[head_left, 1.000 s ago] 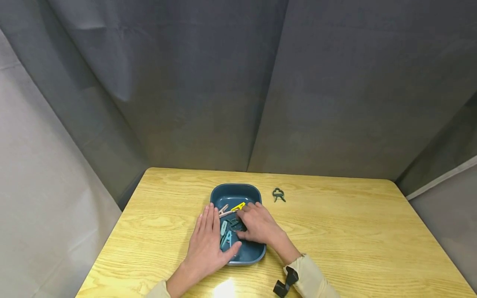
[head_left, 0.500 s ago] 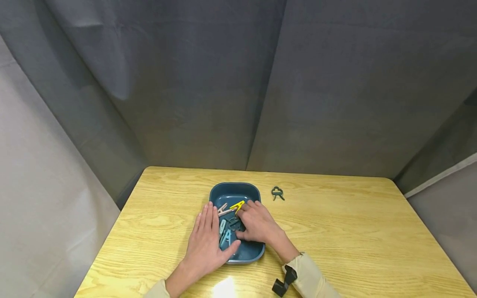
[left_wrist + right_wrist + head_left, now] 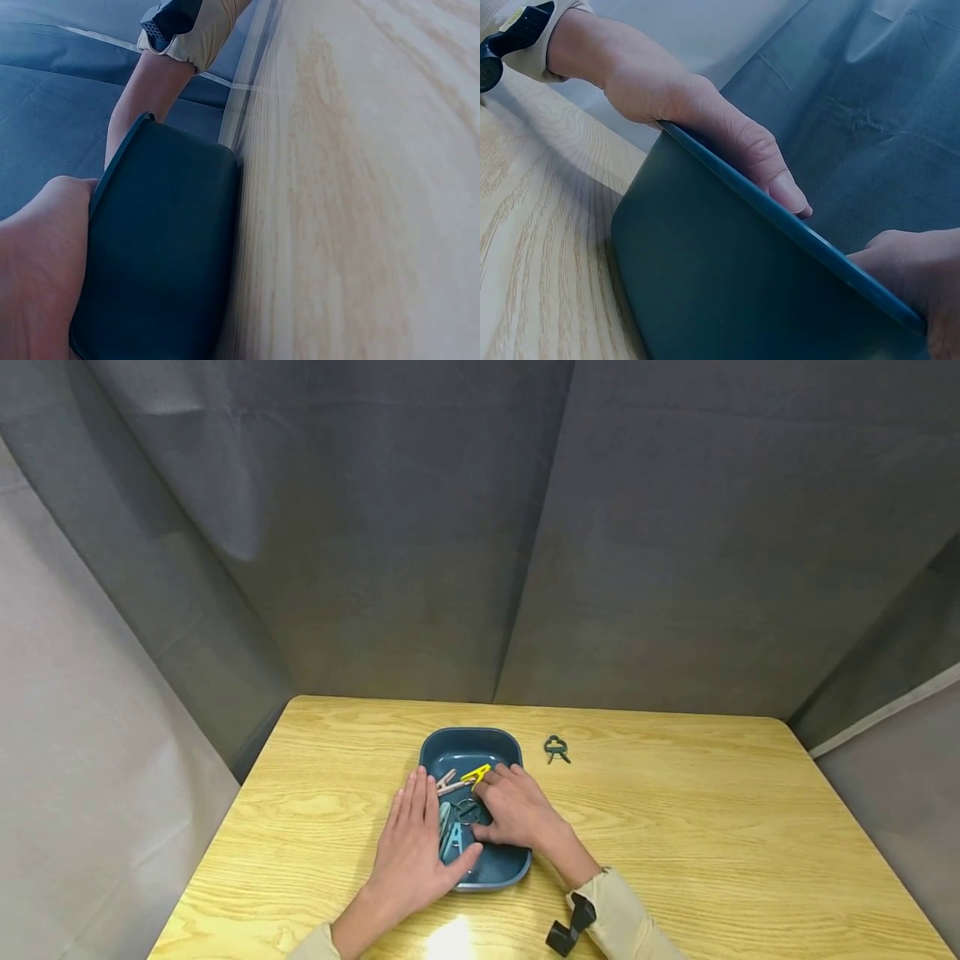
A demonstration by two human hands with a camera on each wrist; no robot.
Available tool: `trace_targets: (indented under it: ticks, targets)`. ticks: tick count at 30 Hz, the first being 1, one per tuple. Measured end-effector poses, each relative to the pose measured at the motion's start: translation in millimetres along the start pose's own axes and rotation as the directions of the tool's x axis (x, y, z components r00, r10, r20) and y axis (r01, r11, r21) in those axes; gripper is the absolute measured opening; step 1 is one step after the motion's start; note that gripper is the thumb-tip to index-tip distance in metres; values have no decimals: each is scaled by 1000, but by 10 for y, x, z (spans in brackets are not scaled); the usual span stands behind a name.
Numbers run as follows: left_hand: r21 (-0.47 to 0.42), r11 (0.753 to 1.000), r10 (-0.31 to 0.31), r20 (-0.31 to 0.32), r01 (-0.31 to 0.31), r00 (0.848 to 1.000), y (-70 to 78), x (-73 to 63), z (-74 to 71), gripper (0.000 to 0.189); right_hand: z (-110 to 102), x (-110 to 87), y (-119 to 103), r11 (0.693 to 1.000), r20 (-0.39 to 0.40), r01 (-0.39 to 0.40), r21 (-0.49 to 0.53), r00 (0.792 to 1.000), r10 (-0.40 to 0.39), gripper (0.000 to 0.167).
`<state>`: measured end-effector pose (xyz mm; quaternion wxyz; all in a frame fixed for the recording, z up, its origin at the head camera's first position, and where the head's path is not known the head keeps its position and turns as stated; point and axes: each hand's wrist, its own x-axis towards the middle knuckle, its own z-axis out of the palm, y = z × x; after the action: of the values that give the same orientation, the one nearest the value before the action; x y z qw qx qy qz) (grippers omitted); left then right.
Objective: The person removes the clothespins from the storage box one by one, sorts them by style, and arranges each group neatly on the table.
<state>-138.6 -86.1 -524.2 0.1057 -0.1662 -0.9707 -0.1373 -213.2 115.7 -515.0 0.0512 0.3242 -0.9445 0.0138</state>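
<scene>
In the head view a dark blue tray (image 3: 504, 878) holds several clips. A pink clothespin (image 3: 447, 784) and a yellow clothespin (image 3: 477, 773) lie towards its back. Nearer are a dark green clip (image 3: 468, 812), a pale teal clothespin (image 3: 445, 817) and a light blue clothespin (image 3: 455, 838). My left hand (image 3: 411, 852) rests along the tray's left rim, fingers straight, thumb over the near left corner. My right hand (image 3: 517, 810) reaches in over the right rim, thumb and index finger apart around the green clip's right side. Its index finger is against the yellow clothespin; the other fingertips are hidden.
Another dark green clip (image 3: 557, 748) lies on the wooden table (image 3: 697, 827), right of the tray's far end. Grey curtains (image 3: 390, 527) stand behind and beside the table. A black device (image 3: 572, 927) is strapped at the right sleeve.
The yellow clothespin has turned, with its legs now showing spread. The green clip and the pale teal clothespin have shifted slightly. Both hands stay in nearly the same place.
</scene>
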Motion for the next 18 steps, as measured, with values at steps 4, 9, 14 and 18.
trace_targets:
  ticks: [4, 9, 14, 18]
  targets:
    - [-8, 1000, -3, 3, 3, 1000, -1, -1, -3, 116, -5, 3, -3, 1000, 6, -2, 1, 1000, 2, 51]
    - [-14, 1000, -4, 7, 4, 1000, -3, 1, -5, 116, -9, -2, -2, 1000, 21, 2, 1, 1000, -2, 57]
    - [-8, 1000, -2, 0, 2, 1000, -3, 1, 6, 116, -7, -7, 6, 1000, 27, 16, 10, 1000, -16, 53]
    - [-4, 1000, 1, -4, -1, 1000, 1, 5, 5, 116, -20, -13, 7, 1000, 15, 17, 7, 1000, -17, 52]
